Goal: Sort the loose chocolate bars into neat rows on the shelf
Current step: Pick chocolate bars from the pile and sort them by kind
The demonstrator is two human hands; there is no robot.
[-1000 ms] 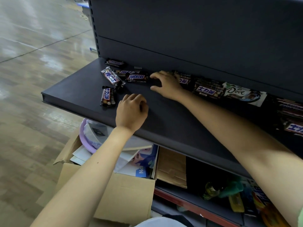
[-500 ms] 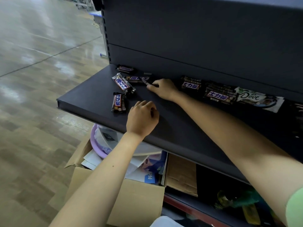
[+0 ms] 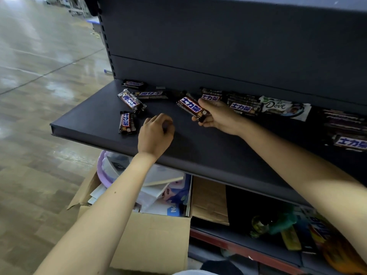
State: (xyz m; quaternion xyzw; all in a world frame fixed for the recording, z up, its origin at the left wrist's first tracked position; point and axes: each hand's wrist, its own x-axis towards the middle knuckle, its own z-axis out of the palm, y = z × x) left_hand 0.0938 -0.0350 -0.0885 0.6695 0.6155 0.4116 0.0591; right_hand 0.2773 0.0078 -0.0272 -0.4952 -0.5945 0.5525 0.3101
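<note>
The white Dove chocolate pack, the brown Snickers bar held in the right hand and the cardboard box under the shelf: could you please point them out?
White Dove chocolate pack (image 3: 284, 107): head view, middle of wrapper.
Brown Snickers bar (image 3: 190, 106), in right hand (image 3: 219, 118): head view, label.
Cardboard box (image 3: 155, 241): head view, front wall.

The held bar (image 3: 192, 107) read "士力架", as did bars (image 3: 240, 107) along the back and one at right (image 3: 350, 143). A white wrapper (image 3: 286, 108) read "Dove".

The right hand (image 3: 217, 116) is gripping a Snickers bar (image 3: 191, 107) above the shelf (image 3: 95, 120) (bar tilted); the left hand (image 3: 155, 135) is resting curled nearby, empty.
</note>
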